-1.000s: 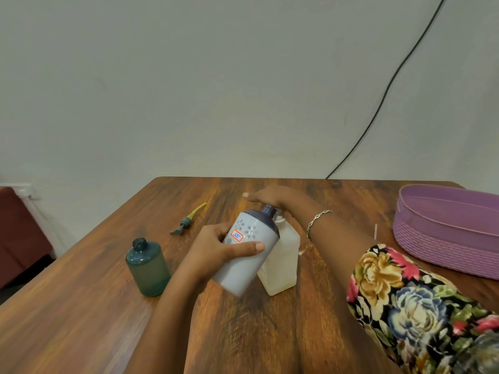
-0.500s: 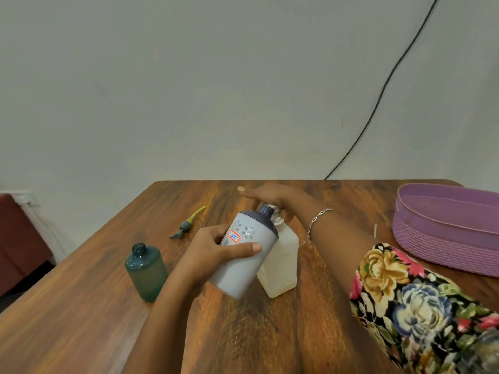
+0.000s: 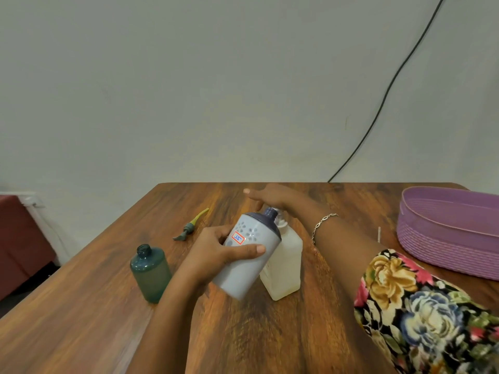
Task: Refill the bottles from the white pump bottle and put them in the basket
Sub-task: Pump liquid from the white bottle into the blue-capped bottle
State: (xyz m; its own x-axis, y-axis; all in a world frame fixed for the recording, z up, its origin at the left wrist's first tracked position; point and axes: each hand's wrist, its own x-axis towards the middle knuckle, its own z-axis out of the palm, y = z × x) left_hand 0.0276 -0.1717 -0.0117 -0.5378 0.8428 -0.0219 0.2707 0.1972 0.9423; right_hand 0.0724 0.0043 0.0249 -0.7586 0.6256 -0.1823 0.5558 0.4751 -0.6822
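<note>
Wood-grain table (image 3: 270,336) fills the lower half of my feed, under a plain pale wall. Nearest to me, the left hand (image 3: 216,252) curls fingers and thumb round the grey bottle (image 3: 243,276). That bottle sits just left of the white pump bottle (image 3: 287,268) and against it, tilted so its dark neck leans in under the pump's spout. Well to the left of the pump bottle a green bottle (image 3: 151,273) stands upright with no cap on. On top of the pump bottle lies the right hand (image 3: 270,197), fingers straight and flat, palm on the pump head. Whether liquid is running I cannot tell from here. Further back and left of the pump bottle, a loose spray head (image 3: 190,229) with a yellow tube lies on the wood. Far right of the pump bottle sits the purple basket (image 3: 445,238), and no bottle shows in the part I can see.

By my reading the task is early, with the first fill under way. The grey bottle has yet to be finished and closed. The green one has yet to be filled and fitted with its head, and both have yet to go into the basket.
</note>
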